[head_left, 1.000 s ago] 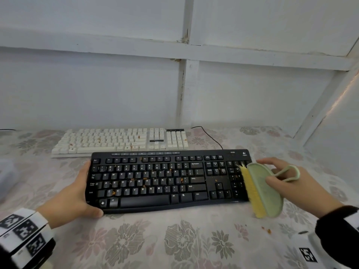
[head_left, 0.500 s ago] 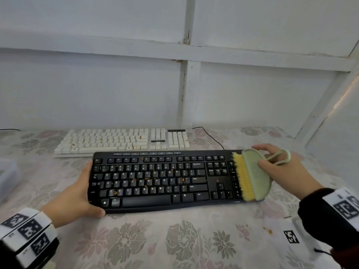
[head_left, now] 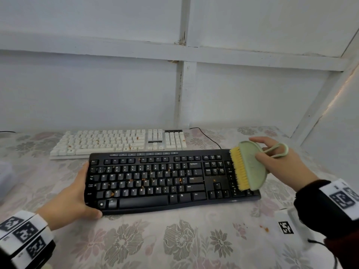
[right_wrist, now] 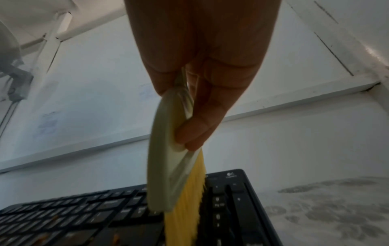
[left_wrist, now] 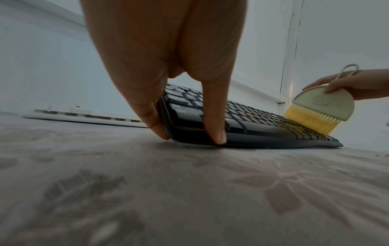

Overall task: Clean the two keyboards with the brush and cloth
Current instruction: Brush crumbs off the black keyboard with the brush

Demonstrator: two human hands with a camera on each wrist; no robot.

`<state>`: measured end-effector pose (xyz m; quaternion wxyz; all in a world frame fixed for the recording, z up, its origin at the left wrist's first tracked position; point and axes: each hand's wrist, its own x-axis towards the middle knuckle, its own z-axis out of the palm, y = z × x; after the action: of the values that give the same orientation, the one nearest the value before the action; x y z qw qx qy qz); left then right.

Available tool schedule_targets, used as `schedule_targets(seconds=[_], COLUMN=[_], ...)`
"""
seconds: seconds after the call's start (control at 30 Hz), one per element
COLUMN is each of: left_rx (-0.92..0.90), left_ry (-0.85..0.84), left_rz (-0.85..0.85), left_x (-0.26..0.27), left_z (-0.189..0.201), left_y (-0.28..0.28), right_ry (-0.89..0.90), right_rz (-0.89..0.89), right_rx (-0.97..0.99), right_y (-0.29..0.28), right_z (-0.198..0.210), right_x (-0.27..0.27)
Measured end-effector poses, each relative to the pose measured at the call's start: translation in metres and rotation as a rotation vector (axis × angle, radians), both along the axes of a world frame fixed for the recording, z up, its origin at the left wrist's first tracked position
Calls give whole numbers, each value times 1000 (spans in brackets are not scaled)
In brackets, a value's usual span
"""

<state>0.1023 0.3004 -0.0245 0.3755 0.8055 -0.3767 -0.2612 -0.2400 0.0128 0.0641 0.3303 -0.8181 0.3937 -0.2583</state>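
The right hand, fingers pinching the brush, has moved it from beside the black keyboard onto the number pad, starting a sweep, while the left hand grips the other end.

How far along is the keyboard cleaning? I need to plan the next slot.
Early. Nothing looks finished: orange crumbs dot the black keyboard and the white keyboard behind it. In hand: the right hand holds the brush over the number pad, while the left hand steadies the left end. Left: both keyboards; no cloth is in view.
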Motion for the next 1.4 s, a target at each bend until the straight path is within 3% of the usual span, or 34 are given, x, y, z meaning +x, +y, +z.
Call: schedule_targets(seconds=[0.23, 0.53, 0.87, 1.0, 1.23, 1.4], left_rx=[2, 18, -14, 3, 17, 23], left_ry=[-8, -16, -29, -35, -47, -47], left_rz=[-21, -21, -39, -28, -3, -5], left_x=[4, 2, 2, 3, 2, 1], left_z=[-4, -2, -2, -3, -2, -1], left_y=[2, 2, 1, 1, 2, 1], right_ry=[127, -90, 78, 130, -56, 51], right_rz=[90, -2, 55, 104, -31, 37], right_rx=[55, -34, 8, 43, -62, -32], right_y=[27, 5, 26, 33, 9, 20], right_z=[-17, 13, -17, -11, 12, 0], right_x=[-20, 7, 5, -1, 18, 21])
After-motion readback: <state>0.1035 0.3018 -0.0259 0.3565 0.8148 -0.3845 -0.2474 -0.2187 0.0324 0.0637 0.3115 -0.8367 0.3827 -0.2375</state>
